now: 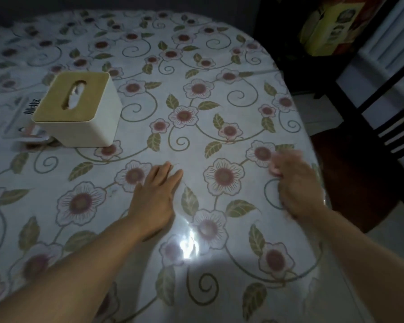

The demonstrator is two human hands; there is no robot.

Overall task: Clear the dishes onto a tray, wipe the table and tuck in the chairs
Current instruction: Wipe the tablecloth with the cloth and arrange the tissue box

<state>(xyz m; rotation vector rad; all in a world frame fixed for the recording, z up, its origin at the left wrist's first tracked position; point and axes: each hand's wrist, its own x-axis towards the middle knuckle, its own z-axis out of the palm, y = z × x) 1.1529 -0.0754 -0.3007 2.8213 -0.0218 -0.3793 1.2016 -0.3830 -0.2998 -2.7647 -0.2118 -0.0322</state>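
A round table with a white flowered plastic cover fills the view. My left hand lies flat on the cover near the middle, fingers straight and together. My right hand is blurred by motion near the table's right edge, its fingers curled round a small pink cloth pressed against the cover. Only a bit of the cloth shows beyond my fingers. No dishes or tray are in view.
A cream tissue box with a tan lid stands at the left, with a flat packet beside it. A dark wooden chair with a red seat stands off the table's right side. A yellow box sits at the back right.
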